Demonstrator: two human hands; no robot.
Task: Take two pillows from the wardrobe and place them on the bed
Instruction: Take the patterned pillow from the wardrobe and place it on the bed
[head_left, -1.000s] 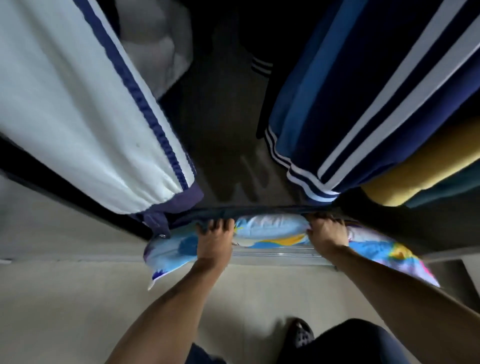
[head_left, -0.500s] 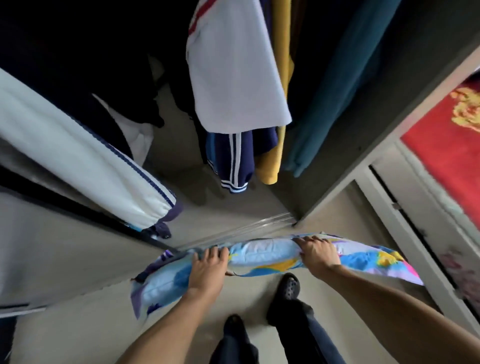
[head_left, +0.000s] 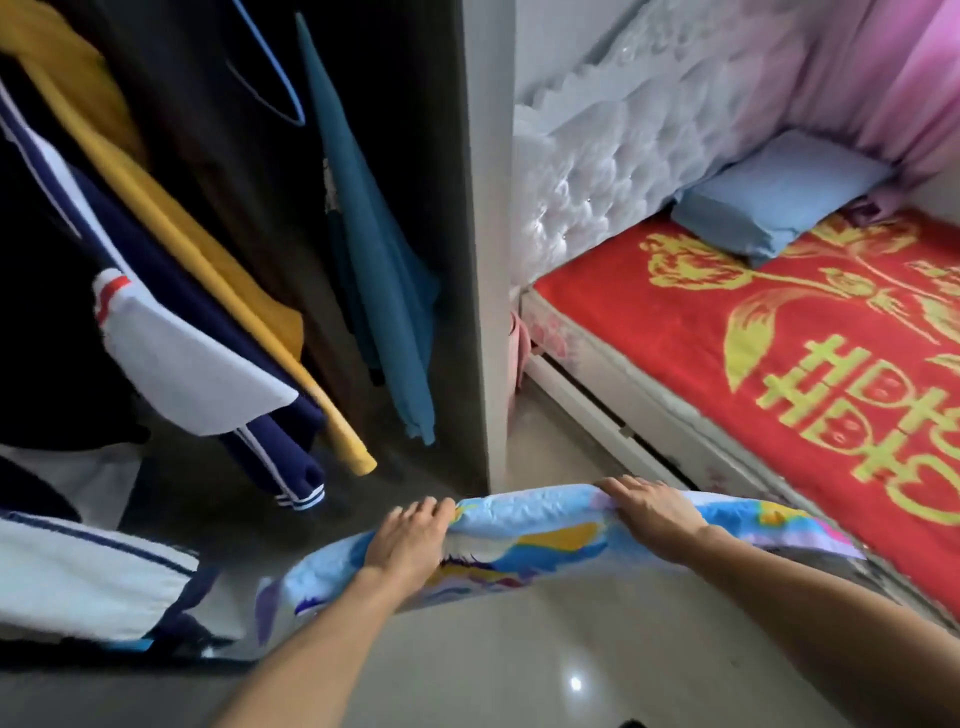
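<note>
A flat pillow (head_left: 530, 540) with a light-blue, yellow and pink print is held out in front of me over the floor. My left hand (head_left: 410, 540) grips its top edge left of the middle. My right hand (head_left: 660, 514) grips the same edge further right. The open wardrobe (head_left: 478, 208) fills the left, with hanging clothes inside. The bed (head_left: 675, 332) lies on the right under a red blanket with yellow patterns. A plain blue pillow (head_left: 779, 197) rests at the bed's head, against the white padded headboard.
Hanging clothes in the wardrobe include a teal garment (head_left: 374, 270), a yellow one (head_left: 218, 291) and a white and navy jacket (head_left: 197, 374). A white sleeve (head_left: 88, 582) juts out at the lower left. A pink curtain (head_left: 883, 78) hangs behind the bed. Glossy floor (head_left: 519, 675) lies below.
The pillow has come out of the wardrobe bottom in both hands and moved back and to the right. My view has swung right, so the bed and the blue pillow now show.
</note>
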